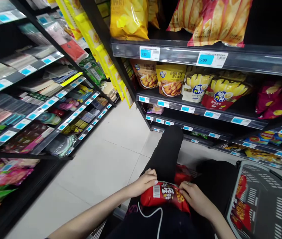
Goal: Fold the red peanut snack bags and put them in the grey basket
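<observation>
Both hands are down in our lap now. Our left hand (pixel 144 183) has its fingers curled over the left end of a red snack bag (pixel 165 196), gripping that edge, and our right hand (pixel 196 198) is closed on the bag's right end, fingers bent around it. So we've got the bag held between the two hands, lying flat across our black-clad legs (pixel 165 156), its barcode panel facing up near the left hand. A thin white cable (pixel 153 214) loops over the dark clothing just below the bag.

Just to our right sits a dark shopping basket (pixel 265 202), and through its slotted wall we can see more red packets (pixel 241 199) inside. Behind the bag, a further red packet (pixel 184 174) peeks out by our knee.

Ahead of us the pale tiled floor (pixel 111 156) runs up the aisle. On the right, the black shelving (pixel 200 114) carries snack bags with blue price tags (pixel 205 59) along its edges: yellow chip bags (pixel 129 18) on top, red and yellow packs (pixel 224 93) lower down. On the left, more shelves (pixel 31 109) hold flat packets and small goods, too blurred for us to read.
</observation>
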`<state>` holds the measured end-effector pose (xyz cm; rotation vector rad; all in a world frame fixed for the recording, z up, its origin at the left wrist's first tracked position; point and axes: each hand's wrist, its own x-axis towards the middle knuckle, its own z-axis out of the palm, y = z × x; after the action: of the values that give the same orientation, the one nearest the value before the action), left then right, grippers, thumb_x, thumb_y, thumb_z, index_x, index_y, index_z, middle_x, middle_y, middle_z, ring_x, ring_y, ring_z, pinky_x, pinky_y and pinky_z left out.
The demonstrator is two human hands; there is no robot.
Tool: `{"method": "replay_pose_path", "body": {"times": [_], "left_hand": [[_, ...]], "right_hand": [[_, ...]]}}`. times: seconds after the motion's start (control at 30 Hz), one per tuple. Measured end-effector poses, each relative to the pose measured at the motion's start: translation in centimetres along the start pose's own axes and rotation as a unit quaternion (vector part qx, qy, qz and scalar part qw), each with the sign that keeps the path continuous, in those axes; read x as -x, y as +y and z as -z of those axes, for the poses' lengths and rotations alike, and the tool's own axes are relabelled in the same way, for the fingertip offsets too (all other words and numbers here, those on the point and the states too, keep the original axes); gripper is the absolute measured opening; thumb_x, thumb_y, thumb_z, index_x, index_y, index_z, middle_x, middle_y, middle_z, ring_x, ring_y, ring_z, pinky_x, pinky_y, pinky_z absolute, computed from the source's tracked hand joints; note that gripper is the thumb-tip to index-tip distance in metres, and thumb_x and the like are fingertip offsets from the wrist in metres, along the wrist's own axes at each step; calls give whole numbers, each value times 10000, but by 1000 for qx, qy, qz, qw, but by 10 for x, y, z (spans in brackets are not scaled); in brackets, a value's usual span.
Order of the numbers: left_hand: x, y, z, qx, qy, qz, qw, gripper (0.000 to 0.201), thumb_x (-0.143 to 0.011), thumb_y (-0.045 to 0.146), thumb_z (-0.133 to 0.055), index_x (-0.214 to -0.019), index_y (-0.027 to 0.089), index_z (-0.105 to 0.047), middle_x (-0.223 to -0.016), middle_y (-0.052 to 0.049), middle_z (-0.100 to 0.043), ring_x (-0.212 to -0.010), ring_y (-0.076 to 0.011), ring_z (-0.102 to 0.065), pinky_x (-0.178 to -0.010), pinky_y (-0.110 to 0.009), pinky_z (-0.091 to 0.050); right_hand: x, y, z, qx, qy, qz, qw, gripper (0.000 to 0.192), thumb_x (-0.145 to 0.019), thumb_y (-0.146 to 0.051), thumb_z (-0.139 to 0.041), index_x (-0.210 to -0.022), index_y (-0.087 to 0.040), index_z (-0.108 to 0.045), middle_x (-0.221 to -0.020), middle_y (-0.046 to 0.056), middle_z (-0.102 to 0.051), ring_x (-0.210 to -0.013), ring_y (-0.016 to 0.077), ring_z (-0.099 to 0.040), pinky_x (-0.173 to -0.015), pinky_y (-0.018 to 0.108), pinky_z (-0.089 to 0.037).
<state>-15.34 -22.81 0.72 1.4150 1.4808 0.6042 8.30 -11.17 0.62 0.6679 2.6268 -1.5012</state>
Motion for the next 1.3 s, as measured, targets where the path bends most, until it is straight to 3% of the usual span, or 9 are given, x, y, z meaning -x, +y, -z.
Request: {"method": "replay_pose_path", "body": {"times": [0.2, 0.37, 0.5, 0.63, 0.77, 0.97, 1.07, 1.17, 1.3], "left_hand": [[-13, 4, 5, 3, -2, -43, 999, 459, -915, 457, -245, -606, 161, -412, -737, -6, -427, -751, -138, -403, -795, -322, -347], [-19, 17, 12, -36, 18, -64, 997, 450, -923, 430, -231, -608, 163, -408, -741, -19, -429, -756, -147, -393, -760, -317, -358], [-22, 28, 20, -82, 19, -87, 993, 429, -921, 411, -264, -621, 163, -445, -757, -32, -445, -769, -156, -384, -731, -308, -360], [-27, 34, 27, -81, 3, -102, 992, 434, -923, 410, -259, -617, 163, -445, -757, -34, -456, -774, -156, -387, -737, -307, -362], [-32, 39, 32, -78, -12, -119, 990, 429, -923, 405, -265, -604, 166, -422, -737, -35, -465, -762, -155, -386, -732, -308, -363], [-35, 54, 47, -70, -21, -128, 989, 376, -914, 383, -309, -631, 175, -442, -763, -46, -468, -842, -178, -403, -794, -334, -376], [-38, 71, 59, -56, -34, -106, 992, 307, -874, 349, -431, -622, 173, -432, -873, -52, -470, -900, -175, -426, -813, -310, -388], [-50, 97, 64, -38, -46, -85, 995, 195, -793, 350, -565, -798, 183, -466, -1096, -78, -443, -978, -179, -450, -821, -288, -398], [-80, 127, 53, -54, -138, -16, 989, 480, -687, 488, -635, -994, 210, -392, -994, -45, -523, -875, -194, -522, -723, -288, -420]], "right_hand": [[-1, 8, 9, 37, -9, 15, 999, 205, -797, -33, -402, -768, -188, -533, -764, 3, -552, -713, 130, -545, -658, 227, -420], [-10, 30, -10, -32, 104, 31, 994, 230, -905, -135, -302, -757, -191, -470, -799, 16, -521, -760, 130, -540, -709, 249, -455], [-8, 38, -20, 7, 186, 4, 982, 243, -919, -167, -273, -761, -190, -457, -787, 27, -507, -721, 139, -539, -667, 266, -476], [0, 32, -18, 65, 138, 20, 988, 155, -901, -158, -355, -837, -195, -491, -862, 44, -539, -829, 163, -559, -744, 303, -479], [2, 28, -14, 55, 126, 26, 990, 212, -901, -110, -304, -842, -190, -491, -853, 42, -534, -772, 145, -564, -684, 265, -478], [7, 22, 18, 0, 176, 31, 984, 250, -927, -145, -251, -781, -200, -446, -814, 29, -515, -713, 121, -536, -674, 239, -458], [14, 7, 44, 57, 157, 23, 986, 233, -926, -140, -255, -819, -207, -452, -862, 34, -511, -698, 121, -538, -659, 244, -458], [14, -13, 68, 144, 137, 45, 979, 225, -897, -91, -284, -864, -204, -476, -914, 45, -517, -698, 131, -539, -659, 258, -465], [4, -33, 94, 182, 121, 93, 971, 210, -874, -70, -319, -874, -180, -497, -908, 64, -532, -742, 148, -551, -679, 268, -484]]}}
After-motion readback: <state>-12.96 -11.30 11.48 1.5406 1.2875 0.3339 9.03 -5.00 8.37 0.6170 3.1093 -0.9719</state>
